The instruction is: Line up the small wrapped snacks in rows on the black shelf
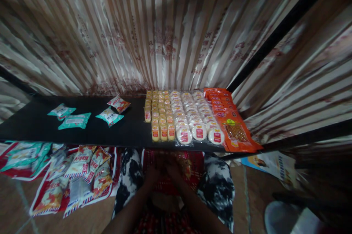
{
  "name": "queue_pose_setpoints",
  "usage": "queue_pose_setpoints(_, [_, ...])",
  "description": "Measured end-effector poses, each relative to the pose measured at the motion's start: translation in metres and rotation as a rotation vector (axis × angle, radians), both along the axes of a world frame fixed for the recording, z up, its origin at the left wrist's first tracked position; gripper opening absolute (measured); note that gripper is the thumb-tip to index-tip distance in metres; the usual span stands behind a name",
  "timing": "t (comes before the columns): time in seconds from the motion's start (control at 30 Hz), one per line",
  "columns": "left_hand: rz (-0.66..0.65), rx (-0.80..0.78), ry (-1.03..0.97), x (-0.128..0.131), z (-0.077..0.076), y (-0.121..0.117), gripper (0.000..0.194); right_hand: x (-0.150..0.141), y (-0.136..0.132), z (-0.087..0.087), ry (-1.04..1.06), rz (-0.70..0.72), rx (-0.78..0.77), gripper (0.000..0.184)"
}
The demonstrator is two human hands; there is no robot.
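Observation:
Both my hands are low, under the front edge of the black shelf (41, 124), in shadow. My left hand (154, 175) and my right hand (176, 171) meet over a red patterned bag (192, 160) between my knees. Whether they grip anything is too dark to tell. On the shelf above them lie rows of small yellow snack packs (159, 117), rows of round white cakes in clear wrap (192, 117) and a stack of orange snack packs (233, 127).
Teal snack packets (74, 120) and a red-and-white one (118, 103) lie on the shelf's left part. More snack bags (79, 175) are piled on the floor at left. A striped curtain (154, 32) hangs behind. A white tub (286, 219) stands at lower right.

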State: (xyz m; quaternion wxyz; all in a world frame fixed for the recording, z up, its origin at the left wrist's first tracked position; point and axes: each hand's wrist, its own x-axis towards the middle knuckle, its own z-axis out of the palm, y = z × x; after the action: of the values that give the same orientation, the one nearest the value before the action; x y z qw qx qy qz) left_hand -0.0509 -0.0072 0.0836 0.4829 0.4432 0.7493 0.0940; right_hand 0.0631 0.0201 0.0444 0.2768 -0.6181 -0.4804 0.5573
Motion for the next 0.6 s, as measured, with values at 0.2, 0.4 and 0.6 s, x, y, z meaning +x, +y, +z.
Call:
queue_pose_setpoints(0.2, [0.013,0.012,-0.012,0.003,0.004,-0.002,0.059,0.003,0.002,0.010,-0.017,0.002,-0.014,0.038])
queue_pose_setpoints(0.4, [0.029,0.000,-0.012,0.004,0.008,-0.003,0.056,0.003,0.002,0.014,-0.029,0.004,-0.031,0.035])
queue_pose_setpoints(0.6, [0.057,0.050,-0.064,0.004,0.005,-0.005,0.050,0.003,0.000,0.010,-0.024,0.000,-0.033,0.039])
